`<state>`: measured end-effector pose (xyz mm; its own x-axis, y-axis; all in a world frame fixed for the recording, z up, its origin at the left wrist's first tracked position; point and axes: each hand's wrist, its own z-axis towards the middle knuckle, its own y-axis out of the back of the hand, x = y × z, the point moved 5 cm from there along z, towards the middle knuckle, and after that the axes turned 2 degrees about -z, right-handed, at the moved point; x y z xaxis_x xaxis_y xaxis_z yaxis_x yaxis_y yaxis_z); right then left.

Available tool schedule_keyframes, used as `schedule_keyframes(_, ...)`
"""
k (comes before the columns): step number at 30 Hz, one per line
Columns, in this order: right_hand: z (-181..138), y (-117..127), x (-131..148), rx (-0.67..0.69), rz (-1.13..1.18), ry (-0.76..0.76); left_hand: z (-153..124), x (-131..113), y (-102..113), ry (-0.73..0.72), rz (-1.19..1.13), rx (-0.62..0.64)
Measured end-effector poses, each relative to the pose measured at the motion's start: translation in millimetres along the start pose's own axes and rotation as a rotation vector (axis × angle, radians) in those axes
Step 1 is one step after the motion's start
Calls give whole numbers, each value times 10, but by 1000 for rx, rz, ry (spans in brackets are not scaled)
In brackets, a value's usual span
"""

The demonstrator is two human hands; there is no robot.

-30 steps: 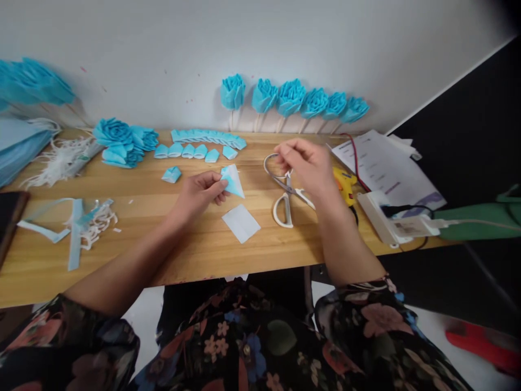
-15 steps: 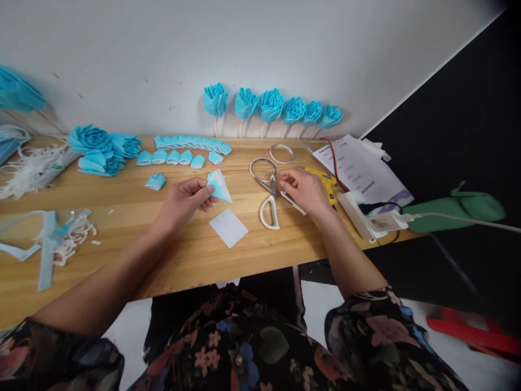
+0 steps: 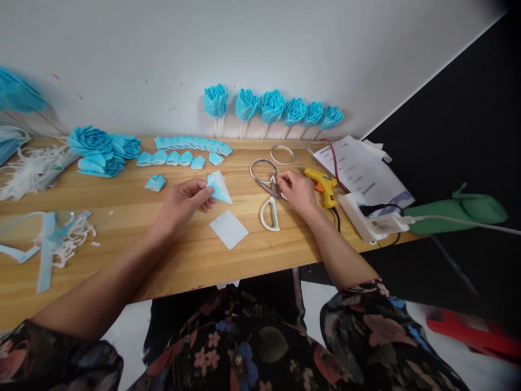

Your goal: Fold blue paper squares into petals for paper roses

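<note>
My left hand (image 3: 183,203) pinches a folded, pointed piece of light blue paper (image 3: 218,187) a little above the wooden table (image 3: 171,260). My right hand (image 3: 297,191) rests on a pair of scissors (image 3: 267,213) lying on the table, its fingers curled around them near the pivot. The scissors have one metal loop and one white handle loop. A pale square of paper (image 3: 228,228) lies flat between my hands, just below the folded piece.
A yellow glue gun (image 3: 322,183), power strip (image 3: 366,217) and printed sheets (image 3: 358,168) lie to the right. A ring (image 3: 281,154), a row of folded petals (image 3: 179,158), blue paper roses on sticks (image 3: 271,106) and lying flowers (image 3: 100,147) stand behind. Paper scraps (image 3: 52,239) lie left.
My right hand has come down from above the table onto the scissors and shifted slightly left, uncovering the glue gun. My left hand keeps holding the folded paper.
</note>
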<state>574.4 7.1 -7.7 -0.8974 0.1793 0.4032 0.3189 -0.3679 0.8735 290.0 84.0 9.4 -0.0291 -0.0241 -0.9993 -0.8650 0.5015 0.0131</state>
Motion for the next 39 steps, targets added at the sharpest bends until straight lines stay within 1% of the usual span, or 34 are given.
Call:
schedule_keyframes(6, -14, -7, -58, -23, 111, -26, -1, 6, 2, 7, 2, -4)
schedule_keyframes(11, -46, 15, -87, -24, 95, -37, -4, 11, -6, -1, -4, -4)
schedule_keyframes(17, -39, 6, -77, -39, 101, 7, 12, 35, -7, 14, -35, 3)
schedule_keyframes(22, -39, 0, -104, -39, 98, -13, 19, 32, -9, 14, -55, 16)
schedule_keyframes(24, -52, 50, -77, -80, 88, 3, 21, 29, -12, 17, -57, 24)
schedule_keyframes(26, -78, 143, 24, -156, 66, 74, 22, 31, -20, 28, -51, 38)
schedule_keyframes(28, -114, 229, 218, -191, 41, 212, 21, 40, -33, 44, -53, 59)
schedule_keyframes(31, -167, 275, 592, -125, 25, 452, 14, 56, -50, 58, -98, 80)
schedule_keyframes(34, -180, 236, 903, -47, 33, 626, 8, 71, -60, 64, -146, 95)
schedule_keyframes(36, -165, 190, 1046, -39, 55, 723, 8, 75, -64, 65, -165, 110)
schedule_keyframes(39, -126, 119, 1179, -54, 101, 848, 15, 86, -66, 79, -195, 133)
